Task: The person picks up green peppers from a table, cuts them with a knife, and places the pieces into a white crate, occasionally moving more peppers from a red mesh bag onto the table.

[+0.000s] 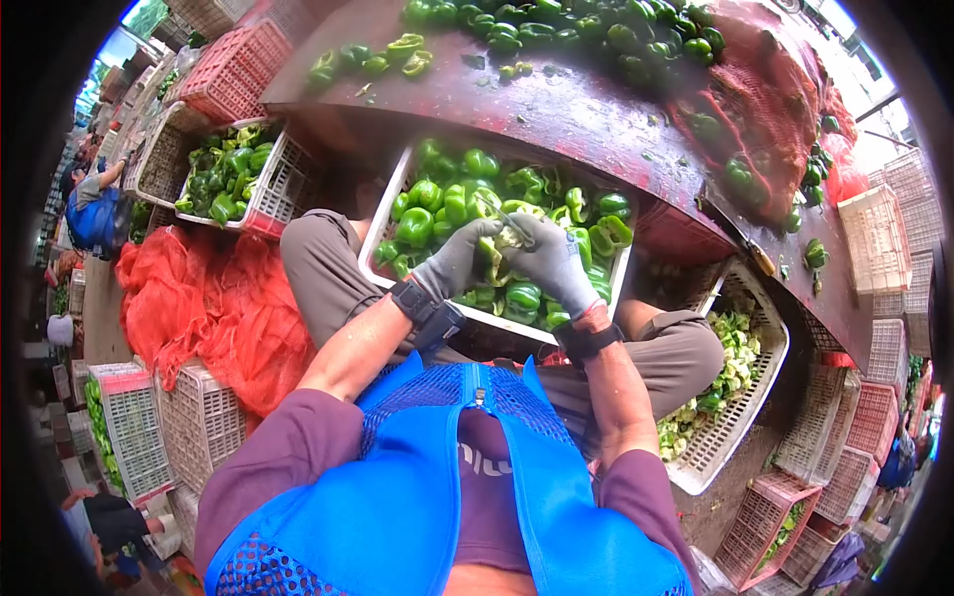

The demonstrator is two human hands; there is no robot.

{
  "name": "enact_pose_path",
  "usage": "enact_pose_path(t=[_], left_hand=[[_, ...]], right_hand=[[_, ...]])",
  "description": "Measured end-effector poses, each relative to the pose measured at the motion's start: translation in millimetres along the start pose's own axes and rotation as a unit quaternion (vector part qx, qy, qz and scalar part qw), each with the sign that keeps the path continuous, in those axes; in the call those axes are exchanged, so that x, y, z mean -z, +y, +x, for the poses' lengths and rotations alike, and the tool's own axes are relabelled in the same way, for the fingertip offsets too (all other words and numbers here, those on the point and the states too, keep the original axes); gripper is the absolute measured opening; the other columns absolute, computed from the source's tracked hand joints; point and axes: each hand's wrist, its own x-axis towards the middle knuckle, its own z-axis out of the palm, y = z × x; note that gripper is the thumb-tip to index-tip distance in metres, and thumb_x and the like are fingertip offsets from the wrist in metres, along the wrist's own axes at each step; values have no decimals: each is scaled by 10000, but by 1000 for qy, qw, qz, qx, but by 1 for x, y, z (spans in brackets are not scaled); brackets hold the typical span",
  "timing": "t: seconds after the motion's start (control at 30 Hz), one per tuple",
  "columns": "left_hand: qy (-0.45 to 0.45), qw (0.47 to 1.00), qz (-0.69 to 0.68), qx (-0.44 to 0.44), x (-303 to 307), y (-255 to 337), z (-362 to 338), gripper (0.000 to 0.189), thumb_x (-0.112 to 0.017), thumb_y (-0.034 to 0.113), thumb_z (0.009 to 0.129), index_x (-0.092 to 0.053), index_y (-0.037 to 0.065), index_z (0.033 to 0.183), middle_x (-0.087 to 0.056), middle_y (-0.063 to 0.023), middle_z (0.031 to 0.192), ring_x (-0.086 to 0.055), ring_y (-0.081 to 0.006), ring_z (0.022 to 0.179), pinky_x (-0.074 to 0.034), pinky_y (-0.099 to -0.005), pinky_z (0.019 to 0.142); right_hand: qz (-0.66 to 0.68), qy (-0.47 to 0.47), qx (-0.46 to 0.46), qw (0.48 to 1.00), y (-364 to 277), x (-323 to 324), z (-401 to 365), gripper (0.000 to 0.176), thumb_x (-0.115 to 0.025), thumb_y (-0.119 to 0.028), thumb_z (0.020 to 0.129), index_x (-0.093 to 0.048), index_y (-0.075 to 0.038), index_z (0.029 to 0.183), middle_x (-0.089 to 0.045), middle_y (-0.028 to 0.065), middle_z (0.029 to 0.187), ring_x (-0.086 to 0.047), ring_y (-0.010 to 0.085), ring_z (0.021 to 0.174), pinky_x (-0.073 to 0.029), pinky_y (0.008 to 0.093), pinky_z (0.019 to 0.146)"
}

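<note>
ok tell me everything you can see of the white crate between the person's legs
The crate is an open, rectangular box with a pale rim, apparently plastic. It sits slightly askew between the legs, its far side toward the table. Green peppers fill it and hide its floor, some whole, some cut open. The gloved left hand and right hand are above them. Whether the legs touch it is unclear.

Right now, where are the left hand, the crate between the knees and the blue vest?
Left hand (pixel 452 260): head view, glove's back.
Crate (pixel 507 325): head view, near rim.
Blue vest (pixel 388 497): head view, left front panel.
</note>
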Motion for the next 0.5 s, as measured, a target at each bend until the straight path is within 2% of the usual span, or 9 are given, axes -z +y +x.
enact_pose_path(t=[0.07, 0.1, 0.2, 0.33, 0.37, 0.4, 0.47, 0.5], left_hand=[[6, 999, 35, -28, -6, -2, -5, 397, -551, 279, 922, -594, 20, 1220, -680, -104, 1114, -660, -203, 999, -518, -357, 935], [8, 998, 53, -34, -3, -5, -5, 396, -550, 276, 922, -593, 18, 1219, -680, -107, 1111, -661, -204, 993, -520, -360, 932], [19, 994, 106, -20, 15, -11, 4, 402, -529, 259, 925, -579, 4, 1232, -680, -117, 1098, -671, -214, 976, -533, -373, 919], [-8, 997, 67, -35, -8, -10, 5, 426, -509, 252, 926, -563, -5, 1262, -679, -128, 1113, -674, -231, 985, -534, -389, 926], [-10, 998, 45, -39, -13, -11, 4, 431, -509, 253, 926, -561, -6, 1267, -678, -131, 1122, -674, -233, 987, -533, -391, 929], [-13, 999, 23, -43, -22, -12, 0, 436, -509, 254, 927, -559, -7, 1272, -677, -135, 1131, -674, -235, 990, -531, -393, 932], [-59, 997, -7, -49, -37, -6, -8, 444, -510, 263, 931, -555, -7, 1281, -676, -135, 1148, -675, -235, 994, -529, -390, 941], [-68, 997, 3, -44, -39, -2, -10, 442, -510, 263, 933, -555, -6, 1281, -677, -134, 1149, -676, -234, 997, -528, -387, 942]], right_hand=[[67, -48, -30, 996, 0, 4, -3, 410, -752, -162, 779, -657, -121, 1176, -681, 118, 980, -674, 255, 903, -524, 358, 794], [101, -57, -43, 992, -3, 8, -7, 407, -748, -130, 783, -655, -74, 1175, -686, 74, 950, -658, 167, 847, -516, 310, 763], [226, -68, -149, 960, 3, 12, -12, 406, -746, -118, 794, -649, -45, 1181, -683, 38, 933, -633, 107, 822, -507, 277, 744], [379, -13, -194, 905, 2, 12, -19, 356, -735, -105, 812, -655, -20, 1148, -681, 10, 942, -621, 76, 814, -500, 244, 705], [457, 8, -191, 869, 21, 2, -20, 323, -712, -156, 842, -657, -29, 1134, -684, 12, 945, -619, 79, 799, -490, 239, 672], [466, 24, -194, 863, 13, 5, -22, 296, -675, -236, 884, -655, -58, 1119, -665, -5, 896, -583, 65, 693, -453, 217, 583], [612, 22, -211, 761, 8, 5, -24, 260, -647, -305, 914, -654, -104, 1080, -625, -28, 821, -499, 47, 568, -389, 193, 493], [628, 19, -218, 747, 9, 4, -25, 246, -646, -314, 919, -653, -118, 1068, -615, -35, 807, -478, 43, 544, -370, 189, 471]])
